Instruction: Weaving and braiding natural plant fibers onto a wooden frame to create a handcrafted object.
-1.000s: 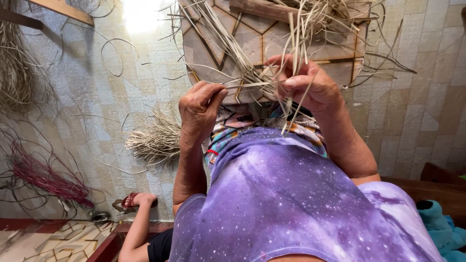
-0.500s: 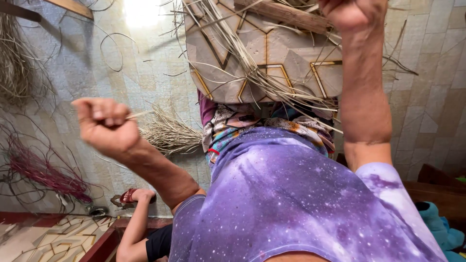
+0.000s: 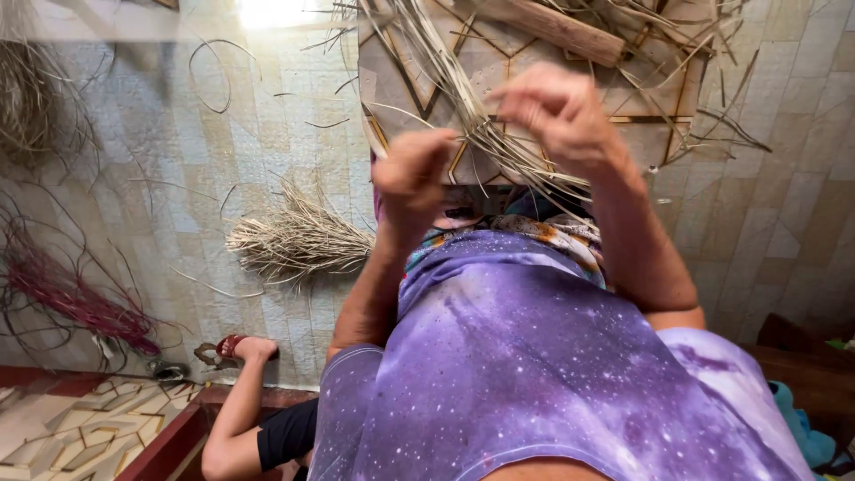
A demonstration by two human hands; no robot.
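Observation:
A flat board (image 3: 637, 134) with a geometric line pattern lies across my lap, covered with several pale straw strands (image 3: 485, 147). My left hand (image 3: 411, 178) is over the board's near edge, fingers closed at the strands. My right hand (image 3: 557, 111) hovers just beyond it over the same strands, fingers curled; motion blur hides its grip. A wooden stick (image 3: 557, 31) lies on the far part of the board. My purple speckled shirt fills the lower frame.
A loose straw bundle (image 3: 298, 240) lies on the tiled floor to the left. Red-purple fibres (image 3: 76, 303) are spread at far left. Another person's arm (image 3: 236, 392) reaches to a red-handled tool (image 3: 223, 349) at the bottom left.
Half a second ago my hands were flung apart, left out to the side with a strand, right raised high. Both have come back together over the strands on the board.

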